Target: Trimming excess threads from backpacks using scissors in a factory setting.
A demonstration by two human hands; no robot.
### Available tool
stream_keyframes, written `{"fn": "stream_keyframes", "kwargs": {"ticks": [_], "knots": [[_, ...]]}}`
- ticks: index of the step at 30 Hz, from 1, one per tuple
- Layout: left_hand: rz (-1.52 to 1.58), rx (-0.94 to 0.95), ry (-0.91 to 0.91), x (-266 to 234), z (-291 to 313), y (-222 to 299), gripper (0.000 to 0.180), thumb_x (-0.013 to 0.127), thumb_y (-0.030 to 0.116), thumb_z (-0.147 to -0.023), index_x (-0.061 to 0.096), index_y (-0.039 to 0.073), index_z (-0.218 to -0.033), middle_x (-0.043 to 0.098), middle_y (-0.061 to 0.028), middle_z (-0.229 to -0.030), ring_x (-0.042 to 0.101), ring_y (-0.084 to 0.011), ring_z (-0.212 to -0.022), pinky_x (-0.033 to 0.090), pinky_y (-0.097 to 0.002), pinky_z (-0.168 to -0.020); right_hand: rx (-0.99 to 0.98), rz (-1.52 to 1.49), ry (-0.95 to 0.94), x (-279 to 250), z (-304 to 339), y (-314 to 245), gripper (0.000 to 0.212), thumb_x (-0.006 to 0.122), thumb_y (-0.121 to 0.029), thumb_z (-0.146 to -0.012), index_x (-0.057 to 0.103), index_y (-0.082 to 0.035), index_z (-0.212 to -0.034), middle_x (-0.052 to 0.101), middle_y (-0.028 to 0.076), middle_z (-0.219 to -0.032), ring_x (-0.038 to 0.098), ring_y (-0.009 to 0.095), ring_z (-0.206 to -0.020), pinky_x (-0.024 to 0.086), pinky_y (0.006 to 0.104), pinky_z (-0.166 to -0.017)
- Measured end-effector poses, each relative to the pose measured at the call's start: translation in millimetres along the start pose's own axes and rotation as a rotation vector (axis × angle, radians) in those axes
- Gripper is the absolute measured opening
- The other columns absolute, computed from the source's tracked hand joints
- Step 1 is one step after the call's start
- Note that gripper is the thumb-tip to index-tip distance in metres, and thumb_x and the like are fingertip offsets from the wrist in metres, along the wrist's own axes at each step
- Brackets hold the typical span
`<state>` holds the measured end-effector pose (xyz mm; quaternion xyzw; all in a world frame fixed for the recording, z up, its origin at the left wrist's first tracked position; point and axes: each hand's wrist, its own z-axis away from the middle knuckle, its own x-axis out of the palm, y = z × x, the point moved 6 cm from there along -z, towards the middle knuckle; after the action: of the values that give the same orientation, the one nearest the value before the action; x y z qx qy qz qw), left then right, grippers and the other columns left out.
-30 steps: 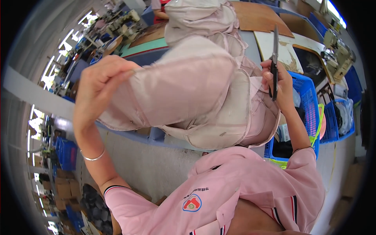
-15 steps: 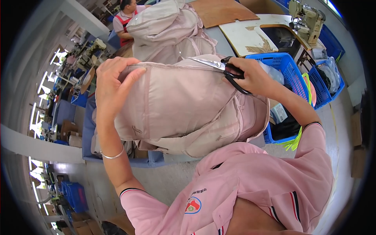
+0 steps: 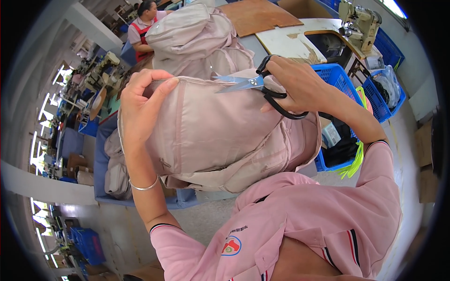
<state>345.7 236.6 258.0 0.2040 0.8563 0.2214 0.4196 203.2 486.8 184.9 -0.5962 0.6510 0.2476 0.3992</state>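
Head view: left hand (image 3: 143, 105) pinches the bag (image 3: 220, 124) by its top edge, thumb in front. Right hand (image 3: 296, 86) grips scissors (image 3: 253, 82) by the black handles, blades parted at that edge (contact hard to tell). Bag, pale pink, spread before the chest; pile (image 3: 192, 35) of similar ones beyond. Blue basket (image 3: 338, 78) rightward; co-worker (image 3: 140, 33) upper left.

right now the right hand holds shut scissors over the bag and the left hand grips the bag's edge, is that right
Not quite: the scissors in the right hand are open, as the head view shows. The left hand does grip the bag.
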Motion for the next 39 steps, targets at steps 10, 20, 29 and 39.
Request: {"fn": "stream_keyframes", "kwargs": {"ticks": [10,20,29,39], "knots": [[0.025,0.049,0.074,-4.5,6.8,-4.2,0.012,0.078,0.014,-0.084,0.074,0.004,-0.090,0.064,0.0019,-0.081,0.047,-0.0114,-0.079,0.037,-0.0254,-0.070,0.013,-0.038,-0.042,18.3,-10.0,-6.7,0.061,0.076,-0.054,-0.082,0.051,0.001,-0.090,0.060,0.020,-0.082,0.061,0.042,-0.073,0.049,0.0477,-0.065],[0.026,0.036,0.089,-6.1,14.0,0.6,0.010,0.078,0.012,-0.084,0.073,0.005,-0.089,0.064,0.0007,-0.081,0.050,-0.0130,-0.080,0.039,-0.0257,-0.073,0.047,0.008,-0.052,22.4,-4.0,-6.7,0.052,0.076,-0.046,-0.085,0.051,0.000,-0.089,0.061,0.020,-0.080,0.062,0.041,-0.070,0.050,0.0464,-0.062],[-0.045,0.083,0.110,-8.0,16.6,8.1,0.011,0.079,0.013,-0.083,0.073,0.005,-0.088,0.065,0.0006,-0.082,0.050,-0.0141,-0.080,0.040,-0.0274,-0.073,-0.036,0.072,0.015,5.2,-12.9,-23.3,0.056,0.076,-0.052,-0.083,0.054,-0.001,-0.094,0.062,0.018,-0.089,0.065,0.038,-0.075,0.051,0.0446,-0.063],[-0.028,0.104,0.101,-8.2,18.3,12.8,0.012,0.080,0.015,-0.082,0.073,0.007,-0.086,0.063,0.0012,-0.079,0.046,-0.0143,-0.075,0.038,-0.0289,-0.071,0.005,0.107,-0.011,12.3,-10.5,-25.5,0.057,0.076,-0.052,-0.084,0.054,0.000,-0.091,0.061,0.018,-0.078,0.064,0.038,-0.067,0.051,0.0433,-0.059]]}}
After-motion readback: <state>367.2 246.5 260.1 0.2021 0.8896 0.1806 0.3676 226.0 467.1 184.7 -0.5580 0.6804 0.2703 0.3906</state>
